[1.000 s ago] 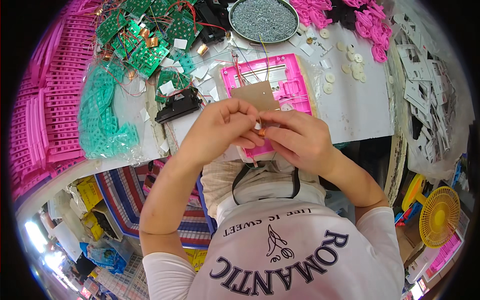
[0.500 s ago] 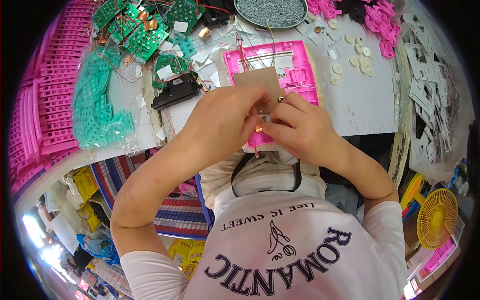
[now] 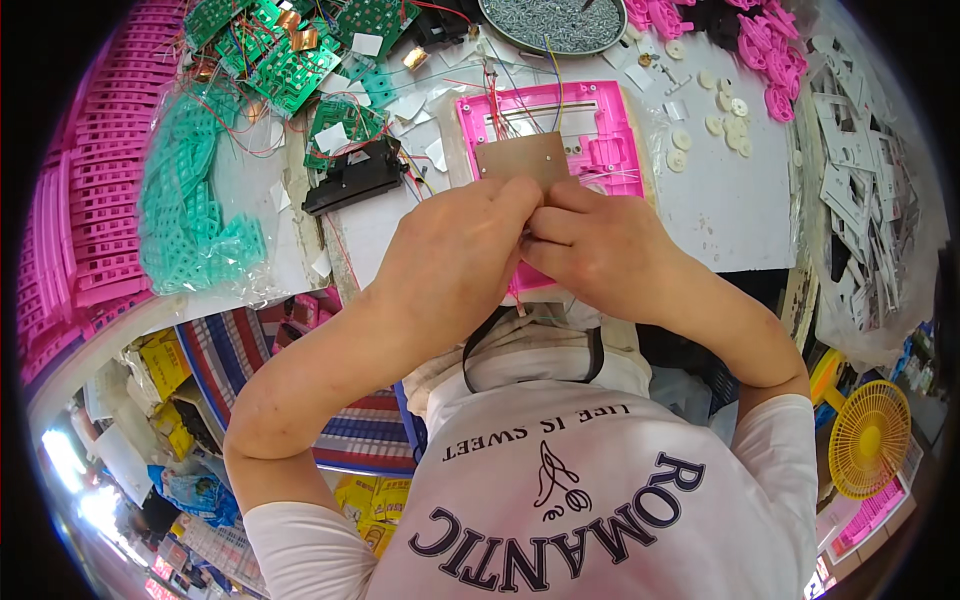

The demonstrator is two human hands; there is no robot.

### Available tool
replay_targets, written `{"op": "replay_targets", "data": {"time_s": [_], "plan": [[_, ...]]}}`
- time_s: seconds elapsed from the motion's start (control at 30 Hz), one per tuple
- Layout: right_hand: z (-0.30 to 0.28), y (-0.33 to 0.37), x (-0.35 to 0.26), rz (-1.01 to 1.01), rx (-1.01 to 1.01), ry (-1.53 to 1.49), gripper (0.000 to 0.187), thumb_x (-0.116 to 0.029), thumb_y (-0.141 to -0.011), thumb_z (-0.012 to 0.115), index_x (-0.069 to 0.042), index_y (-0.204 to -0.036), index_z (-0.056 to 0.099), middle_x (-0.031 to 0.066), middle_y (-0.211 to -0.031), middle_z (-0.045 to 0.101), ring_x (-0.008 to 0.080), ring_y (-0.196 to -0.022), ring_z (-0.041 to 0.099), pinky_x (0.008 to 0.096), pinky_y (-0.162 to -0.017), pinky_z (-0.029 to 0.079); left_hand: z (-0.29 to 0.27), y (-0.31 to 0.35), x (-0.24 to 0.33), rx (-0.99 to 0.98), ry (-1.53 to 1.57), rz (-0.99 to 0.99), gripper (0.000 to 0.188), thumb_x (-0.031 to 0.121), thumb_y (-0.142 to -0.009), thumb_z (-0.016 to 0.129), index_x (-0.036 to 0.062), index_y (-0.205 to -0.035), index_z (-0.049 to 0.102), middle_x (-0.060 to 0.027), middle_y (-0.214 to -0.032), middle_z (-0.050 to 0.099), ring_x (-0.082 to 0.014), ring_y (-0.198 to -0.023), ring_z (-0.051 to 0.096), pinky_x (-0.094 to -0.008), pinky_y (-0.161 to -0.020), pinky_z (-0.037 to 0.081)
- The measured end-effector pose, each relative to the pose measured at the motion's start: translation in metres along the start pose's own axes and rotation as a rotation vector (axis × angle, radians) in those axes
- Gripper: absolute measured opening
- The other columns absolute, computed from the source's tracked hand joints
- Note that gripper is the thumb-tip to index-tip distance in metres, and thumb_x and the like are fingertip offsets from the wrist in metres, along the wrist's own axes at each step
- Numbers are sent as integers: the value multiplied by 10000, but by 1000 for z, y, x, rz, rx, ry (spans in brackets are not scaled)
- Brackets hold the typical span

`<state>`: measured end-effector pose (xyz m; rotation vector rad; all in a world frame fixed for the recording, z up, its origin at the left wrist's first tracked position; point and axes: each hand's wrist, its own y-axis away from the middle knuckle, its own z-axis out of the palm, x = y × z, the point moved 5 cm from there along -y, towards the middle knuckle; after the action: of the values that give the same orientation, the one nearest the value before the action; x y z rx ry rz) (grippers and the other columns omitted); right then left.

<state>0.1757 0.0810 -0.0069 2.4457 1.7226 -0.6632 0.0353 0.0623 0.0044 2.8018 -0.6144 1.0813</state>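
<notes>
A brown circuit board (image 3: 522, 156) with thin coloured wires at its far edge sits over a pink plastic housing (image 3: 608, 125). My left hand (image 3: 455, 245) is closed at the board's near edge, its fingertips pinched against it. Right beside it, my right hand (image 3: 605, 240) is closed too, thumb and fingers pressed together by the board's near right corner. The fingertips of both hands meet, and what lies between them is hidden. Red wires (image 3: 493, 95) rise from the housing's far left part. A small wire end with a connector (image 3: 520, 308) hangs below the hands at the table edge.
Left are a black plastic part (image 3: 355, 178), green circuit boards (image 3: 290, 70) and a bag of teal parts (image 3: 190, 200). A tray of screws (image 3: 555, 22) stands behind. White round pieces (image 3: 735, 125) lie right, near bagged white parts (image 3: 860, 180). A yellow fan (image 3: 870, 438) stands lower right.
My hands have moved up onto the board's near edge and closer together, covering its near part. The copper-coloured piece seen between them before is now hidden.
</notes>
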Motion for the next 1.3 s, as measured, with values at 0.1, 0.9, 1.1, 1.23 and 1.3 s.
{"op": "replay_targets", "data": {"time_s": [0.1,0.9,1.1,1.23,1.3], "plan": [[-2,-1,2,9,-33,-44,87,-174,-767,693,-115,-828,715,-20,-958,615,203,-978,594,323,-656,580,2,1,-1,0,25,-17,257,-45,-814,688,27,-1022,555,-163,-862,642,-390,-786,638,-463,-644,499],[-7,16,-9,-29,2,-13,383,-174,-774,676,-20,-1123,705,42,-984,635,245,-923,569,351,-716,536,64,84,4,214,431,-640,210,135,-840,816,-1,-772,671,-93,-628,567,-189,-548,518,-322,-519,419],[-3,13,-9,60,74,-16,456,-88,-734,690,-36,-1188,695,41,-901,597,255,-888,575,352,-777,531,55,91,8,112,547,-652,191,76,-900,723,-21,-751,655,-70,-634,600,-113,-561,520,-287,-519,405],[-6,10,-14,107,-4,-30,476,-89,-743,686,7,-1210,679,69,-915,604,271,-916,575,362,-783,529,7,85,-7,248,820,-654,169,55,-961,634,-7,-809,675,-22,-755,658,-77,-635,547,-254,-562,419],[-7,10,-17,81,4,8,460,-111,-758,669,52,-1188,677,93,-904,613,276,-924,578,358,-758,527,-5,63,-27,231,869,-650,175,51,-989,600,2,-843,685,-10,-842,679,-68,-670,557,-242,-587,432]]}}
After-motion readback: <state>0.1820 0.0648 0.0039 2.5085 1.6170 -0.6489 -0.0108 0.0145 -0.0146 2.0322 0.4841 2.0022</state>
